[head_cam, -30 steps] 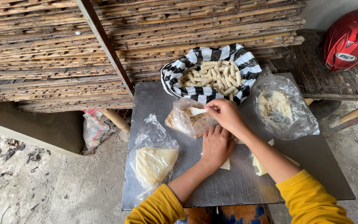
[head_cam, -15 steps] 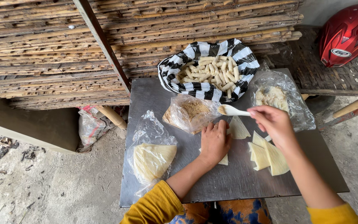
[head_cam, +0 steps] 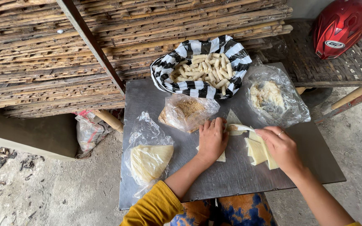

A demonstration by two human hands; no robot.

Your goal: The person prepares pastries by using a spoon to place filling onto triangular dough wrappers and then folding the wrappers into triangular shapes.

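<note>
- Filling step: left hand [head_cam: 211, 140] lies flat, pinning a pale triangular pastry wrapper [head_cam: 232, 123] on the grey metal counter [head_cam: 239, 175].
- Right hand [head_cam: 279, 146] has its grip closed on a small white spoon [head_cam: 241, 127] over the wrapper; next comes a steady tip, I judge.

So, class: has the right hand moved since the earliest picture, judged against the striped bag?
Yes. The right hand has moved away from the striped bag, toward the person, to the wrappers.

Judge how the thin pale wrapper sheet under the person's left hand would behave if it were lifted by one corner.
The wrapper sheet looks very thin and lies flat, so it would probably droop. It seems light, since the left hand pins it down. It may tear easily, judging by its thin edges, like the stacked sheets beside it.
</note>
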